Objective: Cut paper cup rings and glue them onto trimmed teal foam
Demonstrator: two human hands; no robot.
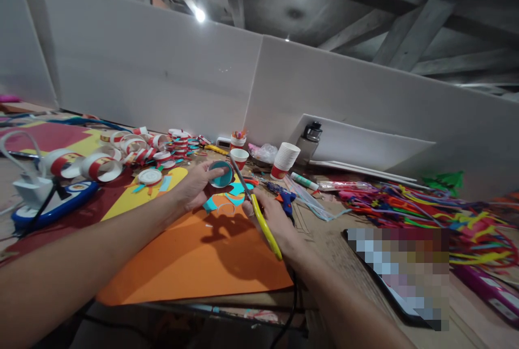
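Observation:
My left hand [197, 185] pinches a round teal paper disc [221, 174] and holds it above the table. My right hand [272, 218] grips yellow-handled scissors [254, 205] whose blades point up toward the disc's right edge. Teal paper scraps [227, 197] lie under the hands. A large orange sheet [194, 254] lies beneath my forearms on the table.
Cut red-and-white paper cup rings [133, 151] pile up at the left on a yellow sheet [133, 195]. A stack of paper cups [284, 159], a blue glue gun [285, 197], a bottle [308, 140] and colourful paper strips [425, 208] lie right. White partition boards [162, 73] stand behind.

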